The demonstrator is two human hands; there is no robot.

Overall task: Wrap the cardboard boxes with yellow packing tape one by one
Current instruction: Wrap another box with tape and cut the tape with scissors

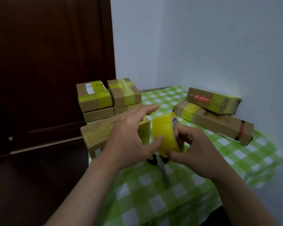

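**Right hand (198, 154) on tape (165, 131), free end not pulled yet**

Tape is held off the cloth (235, 160), just right of the near box (95, 136). Right hand grips it, fingers hooked into the core, thumb at the lower rim. Left hand (131, 137) is open: fingers straight and spread above the box, thumb resting on the roll's outer face. I see no loose strip running from roll to box.

My read is that this is the find-the-end step, with the thumb feeling for the edge. The next move needs a nail under that edge and a length peeled off. That length then goes down on the box top while the other hand lets the roll turn.

The box shows yellowish tape on top; the left hand hides part of it. Scissors (163, 170) lie on the cloth under the roll, blades toward me, handy for the cut. Left stack (108, 98) at the back has its top two boxes banded. Right stack (216, 115) by the wall is two long boxes, each with a yellow band.
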